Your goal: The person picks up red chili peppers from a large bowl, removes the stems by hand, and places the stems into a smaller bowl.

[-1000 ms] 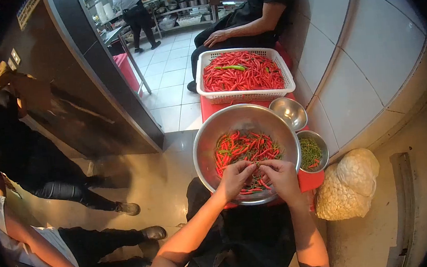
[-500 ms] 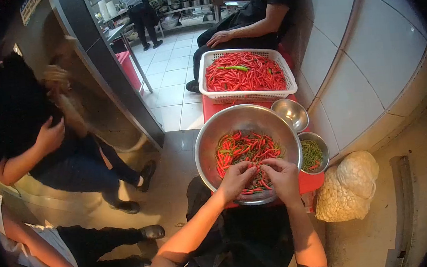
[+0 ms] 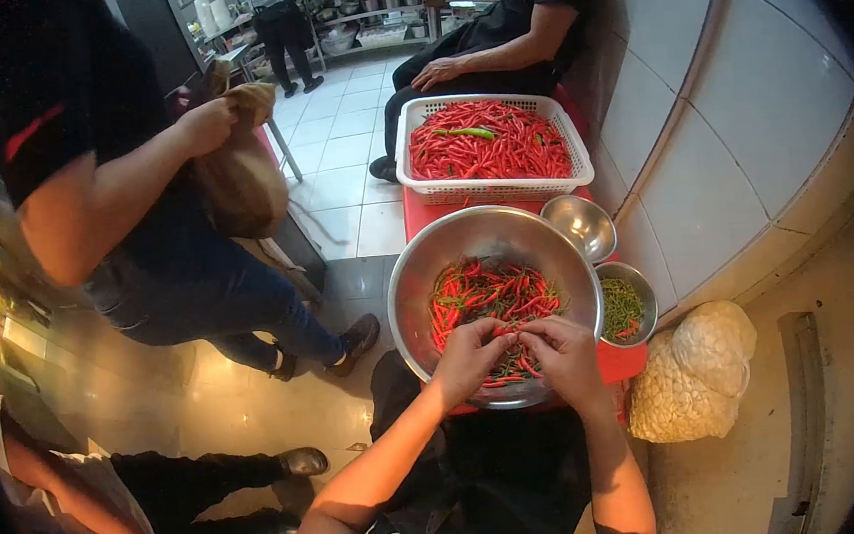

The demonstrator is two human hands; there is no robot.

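Both hands meet over the near part of a large steel bowl that holds red chilies with green stems. My left hand is closed in a pinch, with a bit of red chili showing at its fingertips. Facing it, my right hand pinches at the same spot, and what lies between its fingertips is too small to make out. Right of the big bowl, a small steel bowl contains green stems and a little red. Above that is another small steel bowl with a shiny inside.
A white basket of red chilies, one green on top, stands behind the big bowl on a red surface. A filled plastic bag lies at right. One person walks at left with a brown bag; others are behind and lower left.
The walking person at left has moved right and nearer, and the brown bag now shows clearly. My hands have stayed nearly in place, still pinched together.
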